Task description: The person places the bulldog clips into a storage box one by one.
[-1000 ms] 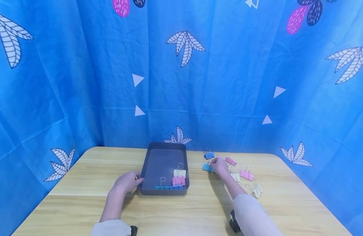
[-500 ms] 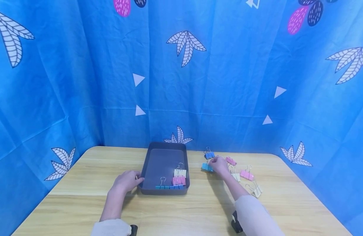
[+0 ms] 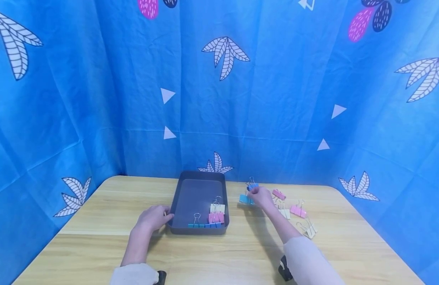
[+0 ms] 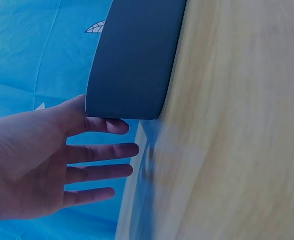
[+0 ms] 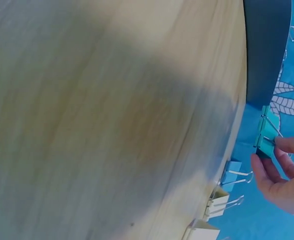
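Head cam sits high, facing forward and down over table (image 3: 201,261) and curtain (image 3: 212,107). Wrist cams sit close, rolled sideways, facing left hand (image 4: 36,160) and right hand (image 5: 287,192); both catch the tray (image 4: 131,60) side-on.

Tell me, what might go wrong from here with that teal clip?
It may slip: the right hand holds the teal clip by its fingertips. The blue clip on the table is close beside that hand with its wire handles up, so a brush could shift it. If carried low toward the dark tray, the teal clip might bump the raised wall.
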{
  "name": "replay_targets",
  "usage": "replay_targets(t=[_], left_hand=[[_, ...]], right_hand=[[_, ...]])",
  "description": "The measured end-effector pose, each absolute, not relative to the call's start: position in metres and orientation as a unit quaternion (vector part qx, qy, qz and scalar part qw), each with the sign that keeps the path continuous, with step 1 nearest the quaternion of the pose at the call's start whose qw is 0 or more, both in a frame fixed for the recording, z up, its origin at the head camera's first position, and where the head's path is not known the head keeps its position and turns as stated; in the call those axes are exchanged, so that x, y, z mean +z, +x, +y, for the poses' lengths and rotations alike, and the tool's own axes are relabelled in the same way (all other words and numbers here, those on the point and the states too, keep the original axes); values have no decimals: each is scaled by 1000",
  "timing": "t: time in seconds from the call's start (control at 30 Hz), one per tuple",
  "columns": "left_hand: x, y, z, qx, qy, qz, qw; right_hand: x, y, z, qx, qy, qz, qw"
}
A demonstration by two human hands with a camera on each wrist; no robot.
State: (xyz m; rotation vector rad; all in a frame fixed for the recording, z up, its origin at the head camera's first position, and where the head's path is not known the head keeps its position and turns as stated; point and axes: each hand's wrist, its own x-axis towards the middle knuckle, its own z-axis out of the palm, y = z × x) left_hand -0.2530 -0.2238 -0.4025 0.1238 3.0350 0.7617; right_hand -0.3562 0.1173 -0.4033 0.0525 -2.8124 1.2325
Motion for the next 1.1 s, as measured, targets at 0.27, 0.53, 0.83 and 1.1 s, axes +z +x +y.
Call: replay_targets(t=[0.27,0.53,0.83,1.1], left_hand=[[-405,-255,-224,245,32,969,14],[-405,-256,-225,252,32,967,16],[-406,-256,-225,248,33,968,12],[-405,-255,-225,242,36,969,8]], right_hand=[[-400,-354,111,408,35,-912,34],[-392,-351,102,413,49,-909,41],[-386,-346,93,411,72,-908,39],[-381,-340,84,417,80,-905,32]])
